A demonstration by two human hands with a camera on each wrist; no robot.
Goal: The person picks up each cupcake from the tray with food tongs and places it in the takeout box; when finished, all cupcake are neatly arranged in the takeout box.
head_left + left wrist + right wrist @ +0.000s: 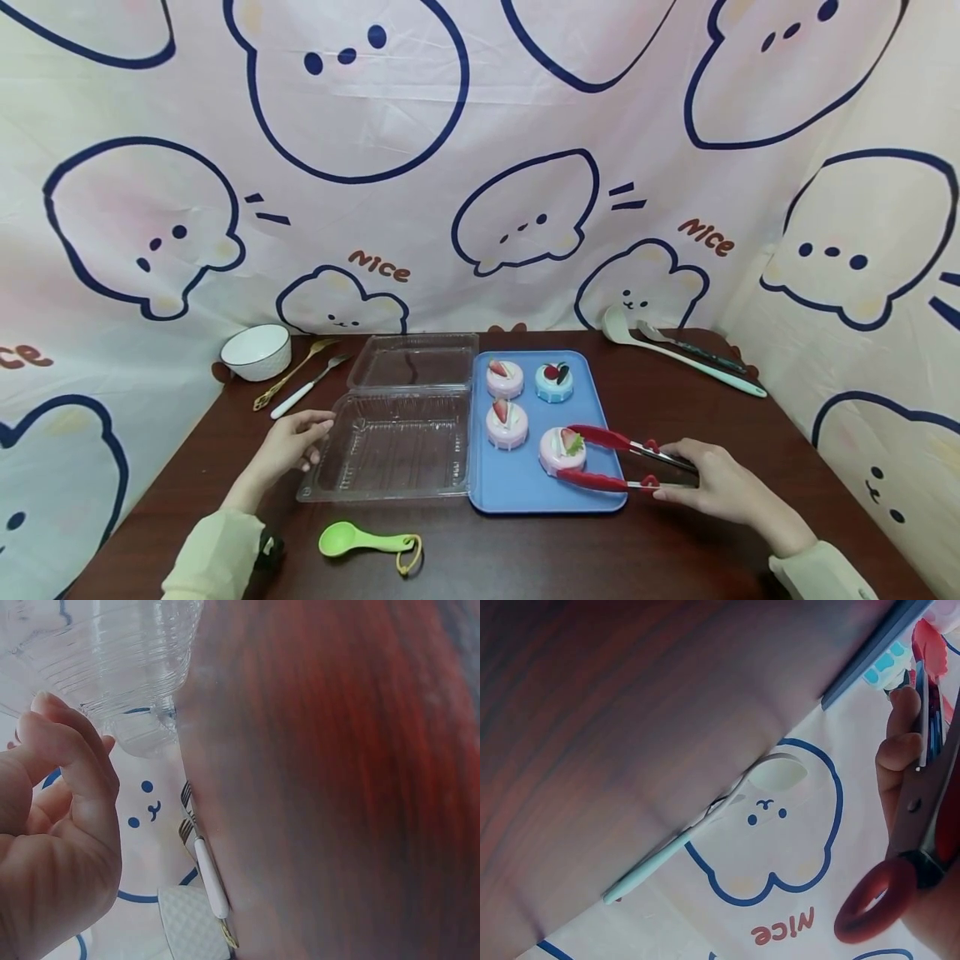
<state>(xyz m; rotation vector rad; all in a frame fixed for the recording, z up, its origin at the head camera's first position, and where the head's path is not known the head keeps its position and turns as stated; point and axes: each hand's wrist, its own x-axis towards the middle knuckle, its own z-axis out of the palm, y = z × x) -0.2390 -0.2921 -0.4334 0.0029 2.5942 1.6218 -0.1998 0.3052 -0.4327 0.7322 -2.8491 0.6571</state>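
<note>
My right hand (723, 483) holds a pair of tongs (641, 483) with red tips and a red ring at the handle end (877, 900). The tips stand on either side of a pink toy cake (561, 452) with a strawberry slice, at the front right of a blue tray (517, 496). Two more pink cakes (507, 425) and a blue one (554, 383) sit on that tray. My left hand (288, 450), fingers loosely bent, is at the left rim of a clear plastic box (405, 450) with its lid folded back; whether it touches the rim I cannot tell.
A green measuring spoon (363, 540) lies in front of the box. Behind my left hand are a white bowl (257, 352), a gold fork (296, 373) and a white-handled fork (307, 389). A ladle (682, 354) and a dark-handled utensil (697, 348) lie at the back right.
</note>
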